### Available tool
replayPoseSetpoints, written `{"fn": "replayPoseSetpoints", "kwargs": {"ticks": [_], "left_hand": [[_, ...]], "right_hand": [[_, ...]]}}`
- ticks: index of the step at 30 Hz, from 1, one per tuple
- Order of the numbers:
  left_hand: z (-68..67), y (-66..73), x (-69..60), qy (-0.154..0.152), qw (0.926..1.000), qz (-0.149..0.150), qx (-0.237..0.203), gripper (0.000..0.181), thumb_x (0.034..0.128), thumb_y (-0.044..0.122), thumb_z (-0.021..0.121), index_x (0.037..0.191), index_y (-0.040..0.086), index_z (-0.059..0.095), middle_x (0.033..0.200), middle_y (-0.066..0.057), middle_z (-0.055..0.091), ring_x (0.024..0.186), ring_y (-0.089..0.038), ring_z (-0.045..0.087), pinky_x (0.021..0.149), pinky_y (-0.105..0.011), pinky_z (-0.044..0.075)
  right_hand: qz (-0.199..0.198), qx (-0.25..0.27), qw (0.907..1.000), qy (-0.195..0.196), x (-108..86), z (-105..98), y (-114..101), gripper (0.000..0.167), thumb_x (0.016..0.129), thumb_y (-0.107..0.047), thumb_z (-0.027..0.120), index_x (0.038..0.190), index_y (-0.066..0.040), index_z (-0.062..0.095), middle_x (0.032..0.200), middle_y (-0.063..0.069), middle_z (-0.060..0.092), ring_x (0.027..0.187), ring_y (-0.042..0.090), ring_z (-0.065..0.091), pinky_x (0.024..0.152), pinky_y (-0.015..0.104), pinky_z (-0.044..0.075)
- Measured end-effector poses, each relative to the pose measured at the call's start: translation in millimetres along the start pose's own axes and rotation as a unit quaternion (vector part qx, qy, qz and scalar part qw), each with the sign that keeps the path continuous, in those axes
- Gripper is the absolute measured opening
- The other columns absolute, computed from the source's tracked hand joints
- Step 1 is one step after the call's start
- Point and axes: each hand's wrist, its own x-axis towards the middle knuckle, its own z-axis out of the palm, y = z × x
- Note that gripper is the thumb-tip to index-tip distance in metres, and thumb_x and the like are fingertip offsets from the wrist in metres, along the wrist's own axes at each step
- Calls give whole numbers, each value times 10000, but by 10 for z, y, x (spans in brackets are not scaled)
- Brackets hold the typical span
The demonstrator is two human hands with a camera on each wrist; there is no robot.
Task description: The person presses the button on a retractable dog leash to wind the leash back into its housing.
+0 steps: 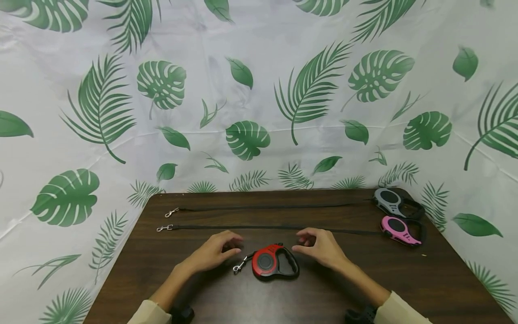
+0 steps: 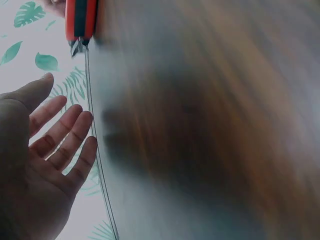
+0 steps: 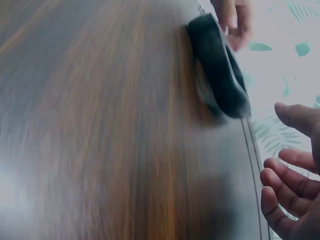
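A red retractable dog leash with a black looped handle lies on the dark wooden table between the two hands. Its metal clip points left, toward the left hand. My left hand hovers to the left of the leash, fingers loosely bent and holding nothing; in the left wrist view, its fingers are spread apart from the leash casing. To the right of the handle, my right hand is also bare, thumb and fingers parted. The right wrist view shows the black handle just beyond that hand.
A pink retractable leash and a grey one lie at the right. Their black cords stretch leftward across the table to metal clips. A white leaf-print cloth hangs behind the table's back edge.
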Motion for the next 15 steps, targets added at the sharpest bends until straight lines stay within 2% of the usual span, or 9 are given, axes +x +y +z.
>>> {"fn": "replayPoseSetpoints", "kwargs": {"ticks": [4, 8, 15], "left_hand": [[-76, -66, -70, 218, 9996, 60, 179, 325, 1036, 182, 713, 1312, 15, 667, 1229, -126, 711, 1064, -252, 702, 891, -443, 590], [-160, -107, -125, 419, 9981, 139, 439, 309, 1028, 173, 723, 1289, 13, 680, 1224, -116, 719, 1128, -266, 700, 944, -462, 579], [-311, -218, -260, 732, 9948, 298, 646, 282, 986, 80, 754, 1240, -25, 687, 1144, -154, 721, 1042, -290, 723, 880, -462, 598]], "right_hand": [[-102, -6, 9999, 0, -30, -104, 71, 447, 855, -353, 911, 1167, -64, 774, 970, -10, 761, 842, 92, 690, 746, 273, 585], [-293, -137, 9995, -42, -52, -207, 146, 455, 863, -374, 902, 1182, -77, 772, 1015, -6, 769, 911, 124, 702, 784, 315, 590], [-725, -715, 9947, -164, -68, -393, 294, 459, 866, -386, 898, 1186, -81, 772, 1092, -7, 778, 983, 171, 726, 849, 427, 605]]}}
